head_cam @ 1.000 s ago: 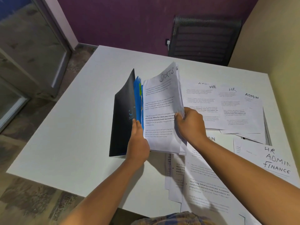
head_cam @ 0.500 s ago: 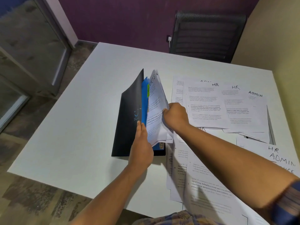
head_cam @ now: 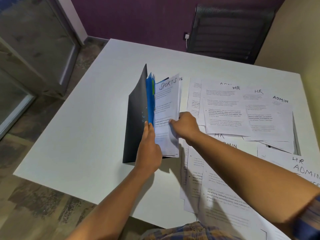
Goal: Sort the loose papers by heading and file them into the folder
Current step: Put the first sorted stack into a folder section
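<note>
A black folder [head_cam: 136, 122] stands half open on the white table [head_cam: 83, 135], with blue dividers [head_cam: 149, 101] inside it. My left hand [head_cam: 149, 149] holds the cover and dividers up from below. A stack of sheets headed SPORTS [head_cam: 167, 110] leans inside the folder, and my right hand [head_cam: 186, 126] pinches that stack at its right edge. Loose sheets headed HR [head_cam: 225, 108] and ADMIN [head_cam: 277, 115] lie spread to the right of the folder.
More printed sheets [head_cam: 221, 201] overlap at the table's near right corner, along with a handwritten list sheet [head_cam: 301, 167]. A black mesh chair [head_cam: 230, 32] stands behind the far edge. A beige wall runs along the right, a glass partition at left.
The SPORTS stack first swung left, edge-on into the folder, and now leans back so its heading shows again. My right hand stayed on its right edge; my left kept holding the cover.
</note>
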`<state>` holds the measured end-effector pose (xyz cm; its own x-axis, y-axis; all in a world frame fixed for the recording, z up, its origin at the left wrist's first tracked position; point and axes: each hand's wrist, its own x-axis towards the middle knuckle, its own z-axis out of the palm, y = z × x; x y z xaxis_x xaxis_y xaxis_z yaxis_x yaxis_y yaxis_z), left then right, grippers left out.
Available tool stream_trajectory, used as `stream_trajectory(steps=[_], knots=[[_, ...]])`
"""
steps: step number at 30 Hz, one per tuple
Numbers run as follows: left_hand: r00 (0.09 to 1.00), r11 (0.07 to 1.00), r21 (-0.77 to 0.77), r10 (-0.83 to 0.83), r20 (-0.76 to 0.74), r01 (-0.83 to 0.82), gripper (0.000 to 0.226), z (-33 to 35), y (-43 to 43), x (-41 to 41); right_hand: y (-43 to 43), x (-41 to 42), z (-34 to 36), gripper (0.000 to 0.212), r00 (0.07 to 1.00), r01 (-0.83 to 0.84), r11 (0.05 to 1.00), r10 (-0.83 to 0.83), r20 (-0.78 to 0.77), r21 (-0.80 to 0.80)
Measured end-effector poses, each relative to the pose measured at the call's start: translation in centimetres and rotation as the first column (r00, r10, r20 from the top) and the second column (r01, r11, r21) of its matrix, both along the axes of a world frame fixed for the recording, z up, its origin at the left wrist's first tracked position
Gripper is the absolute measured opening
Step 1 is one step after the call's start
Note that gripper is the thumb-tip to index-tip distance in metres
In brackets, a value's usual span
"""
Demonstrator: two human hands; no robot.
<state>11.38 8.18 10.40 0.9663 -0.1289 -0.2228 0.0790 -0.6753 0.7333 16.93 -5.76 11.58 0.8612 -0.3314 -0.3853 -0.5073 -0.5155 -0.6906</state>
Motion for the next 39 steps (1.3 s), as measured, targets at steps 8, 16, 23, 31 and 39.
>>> stream_trajectory(steps=[8,16,23,31,39], knots=[[0.999,1.000,-0.027,0.000,-0.046,-0.001,0.073,0.0,-1.3,-0.9,1.5,1.8,-0.4,0.031,0.961,-0.248,0.931,0.202,-0.189,-0.267],[1.000,1.000,0.005,-0.026,0.016,0.026,0.070,-0.1,-1.5,-0.9,2.2,2.3,-1.7,0.021,0.897,-0.399,0.874,0.310,-0.314,-0.278],[0.996,0.989,0.134,-0.074,0.040,0.068,0.075,-0.8,-1.5,-0.4,-2.4,-0.3,1.3,0.027,0.985,-0.165,0.950,0.171,-0.001,-0.264],[0.993,0.920,0.375,-0.118,-0.003,0.111,0.082,-4.1,-2.7,-1.1,-11.5,-11.5,-1.4,0.009,0.984,-0.096,0.979,0.066,-0.167,-0.181],[0.949,0.774,0.560,-0.307,-0.076,0.295,0.072,-9.6,-3.1,-2.5,-14.7,-21.8,-3.7,0.013,0.951,-0.050,0.978,-0.015,-0.309,-0.201]])
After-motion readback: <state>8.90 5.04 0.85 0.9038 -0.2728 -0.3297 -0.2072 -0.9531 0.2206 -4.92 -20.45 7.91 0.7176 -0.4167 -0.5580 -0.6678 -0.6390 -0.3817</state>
